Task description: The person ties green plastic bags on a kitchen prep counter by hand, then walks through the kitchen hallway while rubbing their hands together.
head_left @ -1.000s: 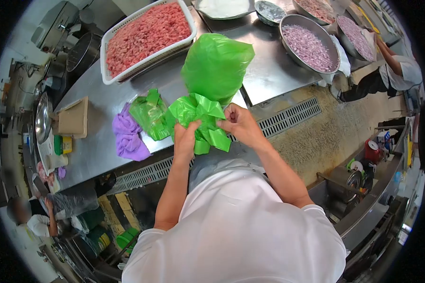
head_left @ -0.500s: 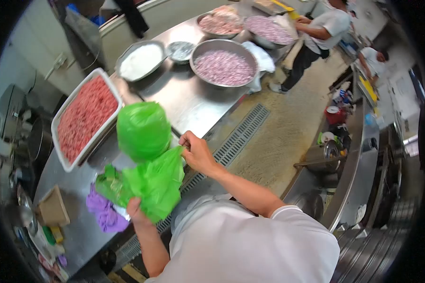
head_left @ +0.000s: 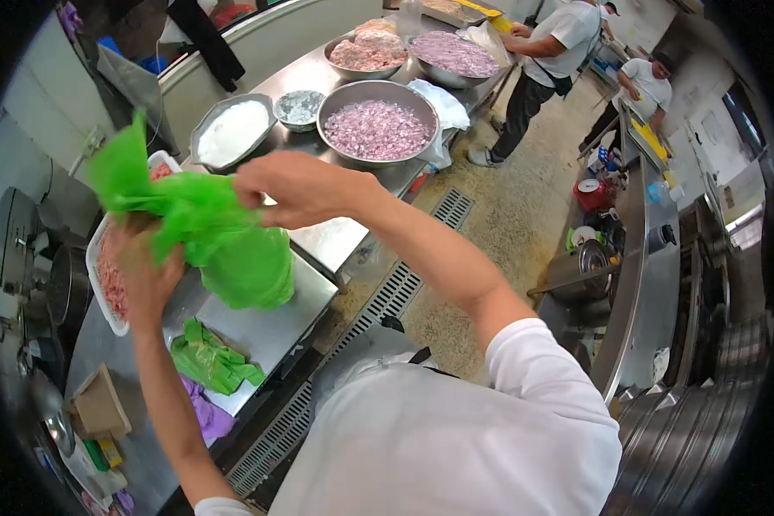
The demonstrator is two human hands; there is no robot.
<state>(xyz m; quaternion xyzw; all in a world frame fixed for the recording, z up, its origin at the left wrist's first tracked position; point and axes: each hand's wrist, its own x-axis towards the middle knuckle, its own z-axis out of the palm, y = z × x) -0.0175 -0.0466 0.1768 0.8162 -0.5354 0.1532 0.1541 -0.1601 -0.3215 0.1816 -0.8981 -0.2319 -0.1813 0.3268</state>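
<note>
A full green plastic bag (head_left: 248,268) rests on the steel table, its loose top lifted and twisted toward the upper left. My right hand (head_left: 297,189) is closed on the bag's gathered neck from the right. On the other side, my left hand (head_left: 150,271), smeared by motion, grips the bag's loose plastic in front of a white tub (head_left: 112,314) of ground meat. What the bag holds is hidden. Just below it lies a crumpled green bag (head_left: 211,357), beside a purple cloth (head_left: 206,411).
Along the table stand a tray of white powder (head_left: 232,133), a small metal bowl (head_left: 299,110), a bowl of chopped onion (head_left: 378,129) and a bowl of meat (head_left: 365,56). A cardboard box (head_left: 101,404) sits lower left. Two people work farther back. A floor drain (head_left: 396,297) runs alongside.
Both hands have risen, lifting the bag's loose top up and to the left over the meat tub. My left hand has moved from the bag's lower edge up to its left side.
</note>
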